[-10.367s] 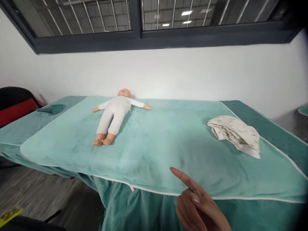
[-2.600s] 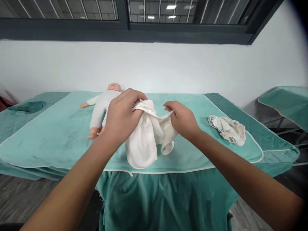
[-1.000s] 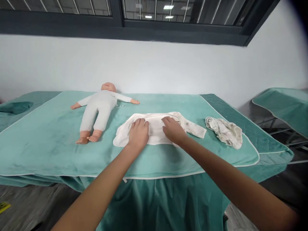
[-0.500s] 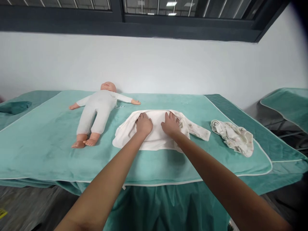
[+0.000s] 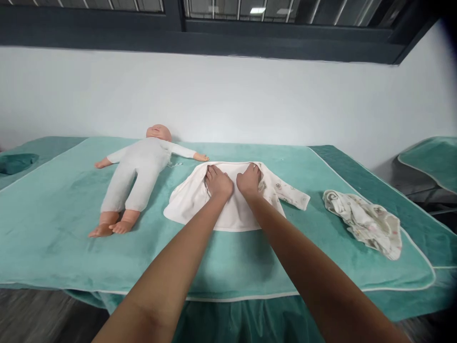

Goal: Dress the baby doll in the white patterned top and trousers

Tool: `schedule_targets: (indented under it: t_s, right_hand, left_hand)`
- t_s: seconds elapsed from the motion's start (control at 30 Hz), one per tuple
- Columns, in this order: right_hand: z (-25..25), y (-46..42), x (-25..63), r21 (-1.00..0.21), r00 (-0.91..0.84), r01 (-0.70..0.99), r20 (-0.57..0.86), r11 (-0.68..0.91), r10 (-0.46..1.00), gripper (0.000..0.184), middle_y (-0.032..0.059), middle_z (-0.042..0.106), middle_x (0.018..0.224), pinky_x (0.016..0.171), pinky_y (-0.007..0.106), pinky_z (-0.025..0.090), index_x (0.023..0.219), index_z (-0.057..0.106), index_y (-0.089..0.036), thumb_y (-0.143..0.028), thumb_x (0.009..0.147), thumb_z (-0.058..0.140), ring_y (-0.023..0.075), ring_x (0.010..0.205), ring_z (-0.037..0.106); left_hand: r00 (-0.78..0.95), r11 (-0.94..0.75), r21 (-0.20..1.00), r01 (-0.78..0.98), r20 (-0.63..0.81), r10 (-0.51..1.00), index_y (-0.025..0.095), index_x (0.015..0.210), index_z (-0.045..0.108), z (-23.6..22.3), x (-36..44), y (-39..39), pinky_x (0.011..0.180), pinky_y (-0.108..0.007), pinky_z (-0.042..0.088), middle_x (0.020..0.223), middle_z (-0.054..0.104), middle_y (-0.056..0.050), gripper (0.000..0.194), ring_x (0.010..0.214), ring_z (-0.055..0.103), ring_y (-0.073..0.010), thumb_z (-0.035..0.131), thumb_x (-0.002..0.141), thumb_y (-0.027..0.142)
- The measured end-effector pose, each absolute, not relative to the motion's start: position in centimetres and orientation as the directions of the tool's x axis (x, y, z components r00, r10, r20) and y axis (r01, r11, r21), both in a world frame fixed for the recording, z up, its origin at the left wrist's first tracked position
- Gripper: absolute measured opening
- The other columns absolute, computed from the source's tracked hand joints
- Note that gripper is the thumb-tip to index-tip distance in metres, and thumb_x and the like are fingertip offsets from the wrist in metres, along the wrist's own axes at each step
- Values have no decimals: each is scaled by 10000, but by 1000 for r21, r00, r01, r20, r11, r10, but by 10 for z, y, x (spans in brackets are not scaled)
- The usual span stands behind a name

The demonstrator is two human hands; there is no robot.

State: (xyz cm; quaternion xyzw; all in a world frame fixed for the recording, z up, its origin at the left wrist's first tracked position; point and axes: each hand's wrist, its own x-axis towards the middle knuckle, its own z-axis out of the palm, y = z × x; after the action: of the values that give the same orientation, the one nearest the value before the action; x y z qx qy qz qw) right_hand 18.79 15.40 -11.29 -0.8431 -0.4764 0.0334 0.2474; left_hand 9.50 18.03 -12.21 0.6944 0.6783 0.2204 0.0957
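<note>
A white baby garment [image 5: 183, 205] lies spread on the light teal blanket [image 5: 53, 238], with a patterned sleeve [image 5: 291, 194] sticking out to its right. Both my hands rest on the garment's far end, side by side. My left hand [image 5: 218, 182] and my right hand [image 5: 249, 180] lie flat on the cloth with the fingers stretched toward the far edge. A baby doll [image 5: 143, 166] in a pale one-piece lies on its back just left of the garment, arms out, head toward the wall.
A crumpled patterned cloth [image 5: 367, 224] lies on the blanket at the right. A small dark green bundle [image 5: 14, 163] sits at the far left. The white wall [image 5: 250, 105] runs behind the table. Another teal-covered table [image 5: 433, 159] stands to the right.
Earlier I held the garment up in both hands; it now lies on the blanket. In the last second my hands slid over it toward the far edge, closer together.
</note>
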Motion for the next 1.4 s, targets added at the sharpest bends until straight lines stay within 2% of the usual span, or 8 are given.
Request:
schedule_targets:
  t_s: [0.13,0.23,0.33,0.63,0.9,1.07,1.27,1.4]
  right_hand:
    - [-124,157,198,-420,485,826,187,-377,854,598,243,385,1505,1008,438,466,1500,285,-66,-265,940,356,330,1388,400]
    - [-129,159,213,-389,459,846,187,-364,868,623,244,333,1545,1035,465,453,1533,224,-71,-317,972,338,335,1418,365]
    - [-131,162,225,-365,445,858,177,-361,878,633,244,312,1562,1072,497,424,1544,204,-75,-347,986,328,346,1450,319]
    - [-136,171,230,-358,438,850,77,-385,896,591,262,400,1504,1063,491,425,1504,311,-57,-380,1011,271,355,1384,430]
    - [-134,172,226,-371,448,837,42,-402,893,630,266,312,1578,1138,488,350,1544,254,-28,-378,1020,245,349,1445,358]
    - [-132,169,223,-384,457,830,53,-404,888,638,260,325,1576,1127,462,367,1543,257,-10,-367,1015,252,340,1399,425]
    - [-132,166,216,-380,436,852,133,-361,890,651,210,219,1637,1098,456,391,1590,125,-74,-318,1001,257,327,1365,460]
    - [-134,171,219,-379,408,862,128,-336,904,647,207,235,1632,1100,464,382,1589,158,-103,-306,989,289,332,1341,485]
  left_hand:
    - [31,-124,402,907,229,973,-42,1539,231,-127,86,193,1253,-397,216,1635,242,-238,648,1532,236,-298,301,985,287]
    - [109,-209,366,907,275,955,-58,1541,212,-127,81,196,1262,-364,198,1636,240,-237,659,1536,224,-283,298,1000,308]
    - [156,-257,333,907,300,941,-58,1536,234,-127,80,198,1265,-386,195,1627,254,-248,661,1530,235,-311,304,1008,334]
    - [126,-172,331,928,156,980,-37,1517,308,-132,84,210,1232,-395,269,1595,327,-255,664,1497,314,-331,307,1006,387]
    - [133,-182,307,934,172,976,-62,1507,307,-132,86,207,1227,-392,268,1578,348,-270,660,1487,334,-325,308,1003,364]
    - [135,-188,306,933,188,973,-78,1499,316,-132,85,204,1222,-396,277,1564,370,-275,669,1469,363,-335,313,998,365]
    - [108,-181,315,931,235,966,-14,1569,173,-131,84,198,1265,-379,179,1654,213,-201,702,1538,214,-297,273,1000,384]
    - [93,-157,324,933,205,974,-1,1570,183,-130,85,198,1265,-376,188,1651,226,-194,700,1539,217,-289,273,997,390]
